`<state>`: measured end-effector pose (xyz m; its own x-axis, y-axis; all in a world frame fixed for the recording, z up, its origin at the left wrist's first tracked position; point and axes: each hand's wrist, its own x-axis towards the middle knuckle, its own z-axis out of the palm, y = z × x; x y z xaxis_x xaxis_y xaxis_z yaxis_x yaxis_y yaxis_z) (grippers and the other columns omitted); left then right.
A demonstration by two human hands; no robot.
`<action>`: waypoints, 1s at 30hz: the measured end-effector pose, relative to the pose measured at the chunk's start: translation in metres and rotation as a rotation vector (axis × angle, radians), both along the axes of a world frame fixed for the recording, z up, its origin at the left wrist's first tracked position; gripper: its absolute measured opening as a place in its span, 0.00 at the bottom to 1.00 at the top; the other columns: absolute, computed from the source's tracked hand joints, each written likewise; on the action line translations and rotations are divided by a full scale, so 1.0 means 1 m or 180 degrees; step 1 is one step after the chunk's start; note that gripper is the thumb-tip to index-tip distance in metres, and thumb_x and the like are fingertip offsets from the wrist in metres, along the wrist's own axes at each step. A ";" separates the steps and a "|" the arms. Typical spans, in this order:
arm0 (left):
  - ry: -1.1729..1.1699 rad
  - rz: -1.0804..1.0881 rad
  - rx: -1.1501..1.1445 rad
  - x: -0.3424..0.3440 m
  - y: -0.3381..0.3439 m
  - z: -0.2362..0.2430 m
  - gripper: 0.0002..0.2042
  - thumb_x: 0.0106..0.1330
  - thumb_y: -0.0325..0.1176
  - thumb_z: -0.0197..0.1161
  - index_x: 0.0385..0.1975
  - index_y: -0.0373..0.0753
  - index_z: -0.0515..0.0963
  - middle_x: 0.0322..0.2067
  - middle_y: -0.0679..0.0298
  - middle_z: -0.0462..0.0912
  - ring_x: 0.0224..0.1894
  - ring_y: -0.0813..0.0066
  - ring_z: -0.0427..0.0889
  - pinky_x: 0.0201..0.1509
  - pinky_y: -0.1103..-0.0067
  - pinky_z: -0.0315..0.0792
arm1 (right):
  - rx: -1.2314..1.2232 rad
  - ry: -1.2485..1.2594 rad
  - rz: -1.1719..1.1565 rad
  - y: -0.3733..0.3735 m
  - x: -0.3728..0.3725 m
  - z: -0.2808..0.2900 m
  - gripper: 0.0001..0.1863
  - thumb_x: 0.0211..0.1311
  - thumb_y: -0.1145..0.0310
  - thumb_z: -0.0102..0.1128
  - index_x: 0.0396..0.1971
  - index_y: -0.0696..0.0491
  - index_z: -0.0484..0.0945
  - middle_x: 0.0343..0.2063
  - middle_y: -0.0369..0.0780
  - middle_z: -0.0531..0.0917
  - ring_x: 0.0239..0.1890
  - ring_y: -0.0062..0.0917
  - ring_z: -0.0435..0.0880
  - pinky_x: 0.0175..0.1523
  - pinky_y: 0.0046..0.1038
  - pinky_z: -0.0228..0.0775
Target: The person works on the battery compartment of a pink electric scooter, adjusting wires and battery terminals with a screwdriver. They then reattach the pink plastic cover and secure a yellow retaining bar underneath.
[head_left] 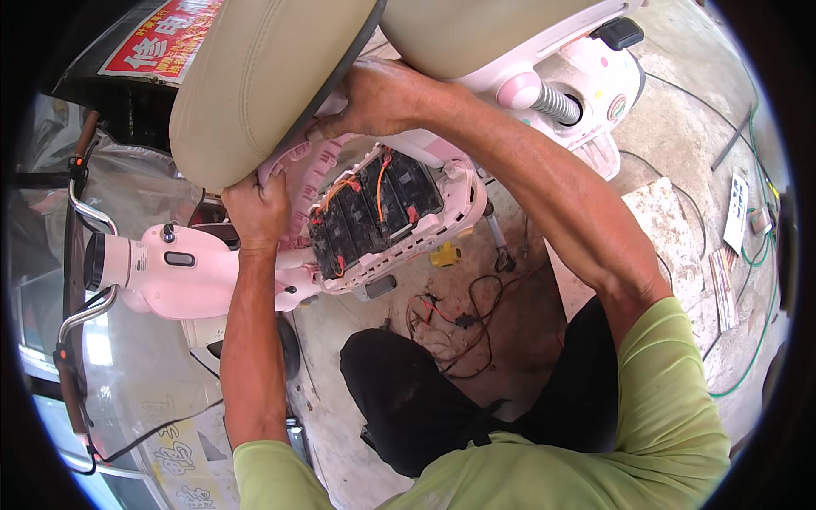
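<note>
Concrete (671, 140), stained and strewn with cables (465, 320), lies beneath the pink plastic scooter (191, 276). Dusty black batteries (361, 223) with orange wires (379, 191) fill its open tray (469, 200). Between them and the stitched beige seat (246, 93), pink slotted trim (319, 170) is grasped by the left hand (257, 208); the seat hides the fingertips of the right hand (382, 100), whose grip I cannot tell

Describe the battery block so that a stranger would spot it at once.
Find the pink scooter whose front end points to the picture's left. Just right of the person's left hand, an oblong pink frame lies open, and the battery block sits inside it. Against that pink, it stands out as black and dusty, crossed by orange wires.
</note>
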<state>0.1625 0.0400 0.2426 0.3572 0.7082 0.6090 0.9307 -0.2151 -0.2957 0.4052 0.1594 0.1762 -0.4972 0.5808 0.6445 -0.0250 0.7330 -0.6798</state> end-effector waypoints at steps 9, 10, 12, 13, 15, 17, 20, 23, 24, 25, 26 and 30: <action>0.1519 0.0476 0.0112 -0.057 0.084 -0.043 0.24 0.58 0.51 0.72 0.45 0.37 0.84 0.41 0.52 0.89 0.44 0.50 0.87 0.49 0.62 0.78 | 0.0402 0.0162 -0.0769 0.018 -0.038 -0.023 0.45 0.42 0.39 0.78 0.53 0.61 0.80 0.42 0.54 0.88 0.43 0.49 0.88 0.47 0.43 0.82; 0.0847 0.0368 -0.0479 -0.058 0.097 -0.056 0.24 0.55 0.51 0.75 0.42 0.38 0.84 0.41 0.53 0.89 0.43 0.53 0.87 0.48 0.64 0.78 | 0.0488 0.0380 -0.0855 0.016 -0.032 -0.025 0.45 0.41 0.42 0.79 0.53 0.62 0.79 0.42 0.53 0.88 0.42 0.50 0.88 0.48 0.44 0.82; -0.0413 0.0436 -0.1157 -0.049 0.108 -0.109 0.20 0.53 0.46 0.79 0.39 0.41 0.82 0.45 0.58 0.88 0.47 0.63 0.86 0.50 0.69 0.77 | 0.0437 -0.0067 -0.0944 0.015 -0.027 -0.028 0.38 0.43 0.44 0.74 0.49 0.60 0.82 0.34 0.55 0.87 0.39 0.50 0.88 0.47 0.44 0.82; -0.0702 0.0175 -0.1051 -0.050 0.124 -0.125 0.19 0.52 0.42 0.80 0.40 0.42 0.82 0.46 0.60 0.88 0.49 0.66 0.86 0.52 0.70 0.77 | 0.0453 -0.0267 -0.0976 0.016 -0.023 -0.022 0.35 0.44 0.45 0.72 0.47 0.59 0.83 0.31 0.55 0.86 0.37 0.50 0.88 0.47 0.43 0.81; -0.1032 -0.0574 -0.0727 -0.073 0.134 -0.160 0.19 0.51 0.36 0.82 0.40 0.43 0.81 0.46 0.63 0.88 0.49 0.70 0.86 0.53 0.72 0.76 | 0.0412 -0.0133 -0.0989 0.011 -0.021 -0.023 0.34 0.44 0.47 0.71 0.46 0.59 0.83 0.30 0.54 0.86 0.33 0.51 0.87 0.43 0.45 0.82; -0.1107 -0.1279 -0.0395 -0.061 0.151 -0.169 0.20 0.53 0.41 0.79 0.41 0.41 0.81 0.44 0.61 0.88 0.47 0.67 0.86 0.52 0.70 0.77 | 0.0318 -0.0139 -0.0941 0.005 -0.014 -0.021 0.32 0.44 0.49 0.71 0.46 0.57 0.84 0.32 0.53 0.87 0.35 0.50 0.87 0.44 0.45 0.81; -0.0633 -0.1224 -0.0153 -0.048 0.162 -0.178 0.22 0.55 0.46 0.77 0.42 0.39 0.81 0.44 0.59 0.88 0.47 0.62 0.87 0.53 0.66 0.77 | 0.0408 -0.0041 -0.0868 0.007 -0.016 -0.022 0.39 0.45 0.52 0.75 0.52 0.65 0.75 0.33 0.54 0.87 0.37 0.49 0.89 0.46 0.45 0.83; 0.0035 -0.0638 -0.0076 -0.034 0.161 -0.193 0.23 0.56 0.50 0.75 0.43 0.38 0.82 0.45 0.56 0.88 0.48 0.58 0.87 0.54 0.63 0.78 | 0.0522 0.0158 -0.0939 0.009 -0.022 -0.027 0.33 0.41 0.53 0.77 0.47 0.59 0.81 0.35 0.52 0.86 0.37 0.48 0.87 0.46 0.44 0.80; -0.0080 -0.0377 -0.0276 -0.028 0.152 -0.198 0.25 0.56 0.52 0.73 0.44 0.38 0.83 0.46 0.54 0.87 0.50 0.55 0.86 0.55 0.60 0.77 | 0.0524 0.0222 -0.0933 0.010 -0.024 -0.029 0.30 0.39 0.55 0.78 0.45 0.55 0.85 0.37 0.51 0.86 0.39 0.48 0.86 0.47 0.45 0.78; -0.0183 -0.0102 -0.0464 -0.022 0.143 -0.202 0.26 0.56 0.54 0.72 0.45 0.37 0.83 0.47 0.52 0.87 0.51 0.52 0.85 0.56 0.58 0.76 | 0.0448 0.0033 -0.0880 0.009 -0.022 -0.025 0.27 0.42 0.58 0.77 0.44 0.55 0.85 0.37 0.49 0.87 0.38 0.45 0.86 0.47 0.43 0.78; -0.0254 0.0202 -0.0864 -0.010 0.130 -0.194 0.28 0.56 0.54 0.72 0.47 0.37 0.83 0.49 0.49 0.85 0.55 0.51 0.82 0.58 0.56 0.75 | 0.0372 -0.0163 -0.0847 0.009 -0.019 -0.022 0.24 0.44 0.60 0.77 0.43 0.54 0.85 0.36 0.47 0.87 0.38 0.42 0.86 0.46 0.41 0.78; -0.0432 0.0657 -0.1348 0.001 0.080 -0.168 0.31 0.55 0.54 0.71 0.52 0.36 0.82 0.54 0.47 0.81 0.60 0.50 0.78 0.63 0.55 0.72 | 0.0110 -0.0437 -0.0804 0.000 -0.019 -0.014 0.18 0.52 0.64 0.75 0.43 0.54 0.85 0.33 0.39 0.86 0.34 0.29 0.82 0.41 0.34 0.77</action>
<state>0.1637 0.1204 0.0747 0.1206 0.9514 0.2834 0.9907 -0.0973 -0.0950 0.3864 0.1597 0.1620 -0.4237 0.6762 0.6027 0.2519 0.7270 -0.6387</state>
